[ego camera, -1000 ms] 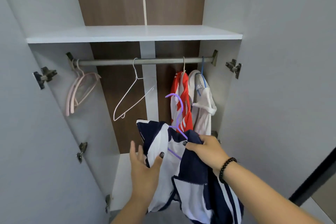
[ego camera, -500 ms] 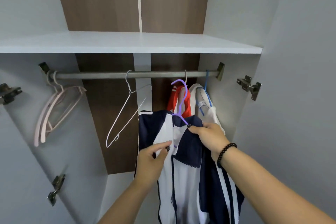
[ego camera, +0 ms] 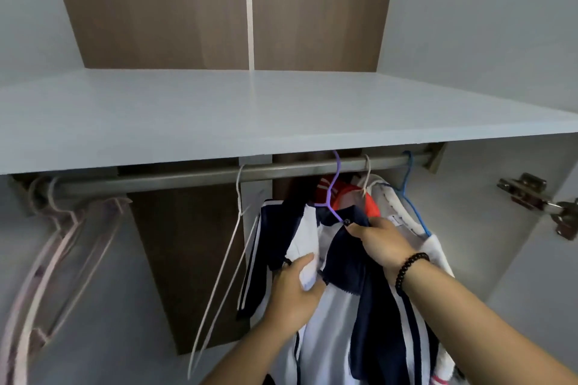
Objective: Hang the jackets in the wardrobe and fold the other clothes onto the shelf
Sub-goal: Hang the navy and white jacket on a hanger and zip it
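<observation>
The navy and white jacket (ego camera: 337, 306) hangs on a purple hanger (ego camera: 332, 194) hooked over the wardrobe rail (ego camera: 187, 176), beside a red jacket (ego camera: 372, 206). The right hand (ego camera: 380, 242) pinches the collar at the hanger; the left hand (ego camera: 294, 294) grips the white front panel below the shelf (ego camera: 219, 116).

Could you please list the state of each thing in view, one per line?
Navy jacket: on the purple hanger, held by both hands.
Purple hanger: hook at the rail, whether seated is unclear.
Left hand: grips the white front.
Right hand: pinches the collar.
Red jacket: hung.
White jacket: hung on a blue hanger.
White hanger: bare, on the rail.
Pink hangers: bare, on the rail.
Rail: fixed under the shelf.
</observation>
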Available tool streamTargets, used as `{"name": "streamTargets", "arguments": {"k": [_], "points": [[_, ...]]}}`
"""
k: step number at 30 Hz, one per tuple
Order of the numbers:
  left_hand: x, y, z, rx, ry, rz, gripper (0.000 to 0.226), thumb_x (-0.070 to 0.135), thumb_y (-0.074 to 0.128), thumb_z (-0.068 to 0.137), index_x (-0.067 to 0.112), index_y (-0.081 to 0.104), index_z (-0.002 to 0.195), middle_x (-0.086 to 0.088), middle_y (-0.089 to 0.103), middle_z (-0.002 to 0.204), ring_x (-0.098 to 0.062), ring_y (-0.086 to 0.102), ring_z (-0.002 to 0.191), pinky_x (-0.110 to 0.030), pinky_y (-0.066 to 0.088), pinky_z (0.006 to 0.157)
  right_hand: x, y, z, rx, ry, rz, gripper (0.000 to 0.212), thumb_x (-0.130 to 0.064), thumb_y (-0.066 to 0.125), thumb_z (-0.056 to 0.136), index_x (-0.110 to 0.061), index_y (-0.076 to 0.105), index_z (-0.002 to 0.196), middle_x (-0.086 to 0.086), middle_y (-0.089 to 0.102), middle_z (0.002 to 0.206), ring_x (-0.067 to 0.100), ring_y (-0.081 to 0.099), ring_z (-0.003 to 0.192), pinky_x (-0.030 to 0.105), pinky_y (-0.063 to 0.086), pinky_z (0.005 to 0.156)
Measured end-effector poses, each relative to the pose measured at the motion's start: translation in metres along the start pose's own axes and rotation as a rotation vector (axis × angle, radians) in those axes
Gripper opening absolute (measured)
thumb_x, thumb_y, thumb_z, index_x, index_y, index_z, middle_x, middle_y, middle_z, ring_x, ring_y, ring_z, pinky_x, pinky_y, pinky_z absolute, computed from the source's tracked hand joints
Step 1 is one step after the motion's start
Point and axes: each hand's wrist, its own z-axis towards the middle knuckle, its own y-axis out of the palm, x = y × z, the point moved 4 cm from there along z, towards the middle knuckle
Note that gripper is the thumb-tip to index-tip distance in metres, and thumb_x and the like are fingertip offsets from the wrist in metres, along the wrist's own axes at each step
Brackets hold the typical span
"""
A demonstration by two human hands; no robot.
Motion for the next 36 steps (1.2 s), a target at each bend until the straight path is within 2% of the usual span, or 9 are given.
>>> {"name": "streamTargets", "arguments": {"k": [3, 8, 13, 16, 20, 23, 28, 33, 36], "points": [[-0.011, -0.006, 0.025, 0.004, 0.041, -0.015, 0.034, 0.022, 0.066, 0.091, 0.025, 0.063, 0.125, 0.004, 0.059, 0.122, -0.01, 0.054, 0.119, -0.016, 0.042, 0.095, 0.001, 0.01, 0.02, 0.042, 0.021, 0.003, 0.015, -0.013, 0.06, 0.092, 0.0, 0.064, 0.098, 0.025, 0.068, 0.101, 0.037, 0.066, 0.092, 0.05, 0.053, 0.089], [-0.026, -0.005, 0.046, -0.046, 0.087, 0.076, 0.013, 0.021, 0.06, 0.094, 0.018, 0.072, 0.1, 0.002, 0.068, 0.1, -0.012, 0.06, 0.095, -0.03, 0.049, 0.086, 0.016, 0.016, 0.039, 0.088, 0.075, -0.007, 0.015, -0.013, 0.061, 0.091, 0.0, 0.065, 0.098, 0.024, 0.069, 0.099, 0.038, 0.067, 0.091, 0.052, 0.052, 0.09], [-0.041, -0.001, 0.047, -0.062, 0.127, 0.133, 0.013, 0.017, 0.052, 0.097, 0.018, 0.059, 0.086, 0.006, 0.06, 0.086, -0.004, 0.052, 0.072, -0.014, 0.037, 0.061, 0.03, 0.013, 0.048, 0.085, 0.025, -0.107, 0.011, -0.017, 0.065, 0.087, -0.006, 0.066, 0.086, 0.015, 0.07, 0.083, 0.024, 0.065, 0.07, 0.032, 0.052, 0.066], [-0.046, 0.001, 0.042, -0.047, 0.135, 0.167, 0.025, 0.016, 0.052, 0.096, 0.03, 0.048, 0.076, 0.011, 0.05, 0.072, 0.001, 0.049, 0.059, -0.015, 0.034, 0.054, 0.035, 0.011, 0.052, 0.126, -0.113, -0.368, 0.018, -0.024, 0.068, 0.083, -0.011, 0.06, 0.074, 0.001, 0.058, 0.064, 0.015, 0.053, 0.057, 0.025, 0.039, 0.053], [-0.051, 0.0, 0.027, -0.048, 0.1, 0.172, 0.031, 0.014, 0.052, 0.097, 0.033, 0.043, 0.073, 0.013, 0.045, 0.064, 0.007, 0.05, 0.057, -0.011, 0.035, 0.051, 0.047, 0.009, 0.048, 0.154, -0.265, -0.551, 0.019, -0.033, 0.068, 0.083, -0.026, 0.052, 0.073, -0.01, 0.056, 0.063, 0.001, 0.051, 0.057, 0.014, 0.033, 0.047], [-0.052, -0.001, 0.016, -0.032, 0.073, 0.143, 0.028, 0.014, 0.053, 0.097, 0.029, 0.046, 0.074, 0.011, 0.044, 0.061, 0.0, 0.047, 0.052, -0.014, 0.033, 0.049, 0.05, 0.005, 0.038, 0.194, -0.397, -0.577, 0.013, -0.03, 0.069, 0.082, -0.027, 0.057, 0.085, -0.012, 0.058, 0.077, 0.003, 0.054, 0.07, 0.009, 0.036, 0.057], [-0.041, 0.0, -0.012, -0.008, 0.032, 0.051, 0.027, 0.018, 0.054, 0.096, 0.025, 0.048, 0.07, 0.012, 0.042, 0.048, -0.006, 0.033, 0.043, -0.017, 0.025, 0.046, 0.057, -0.003, -0.012, 0.406, -0.783, -0.543, 0.033, -0.007, 0.07, 0.076, -0.006, 0.06, 0.108, 0.006, 0.05, 0.113, 0.019, 0.043, 0.109, 0.036, 0.039, 0.096], [-0.014, -0.002, -0.034, 0.059, -0.002, -0.036, 0.027, 0.018, 0.057, 0.095, 0.022, 0.052, 0.068, 0.013, 0.042, 0.049, -0.004, 0.032, 0.045, -0.016, 0.027, 0.048, 0.102, -0.002, -0.065, 0.227, -0.836, -0.46, 0.037, -0.022, 0.054, 0.083, -0.007, 0.054, 0.117, 0.003, 0.041, 0.126, 0.014, 0.038, 0.121, 0.016, 0.023, 0.109], [0.003, -0.001, -0.047, 0.06, 0.002, -0.063, 0.027, 0.017, 0.058, 0.095, 0.02, 0.055, 0.069, 0.014, 0.042, 0.053, -0.002, 0.033, 0.046, -0.015, 0.028, 0.049, 0.132, 0.002, -0.082, -0.007, -0.649, -0.394, 0.038, -0.026, 0.061, 0.086, -0.031, 0.042, 0.119, -0.017, 0.036, 0.123, 0.0, 0.048, 0.109, 0.013, 0.041, 0.094]]}}
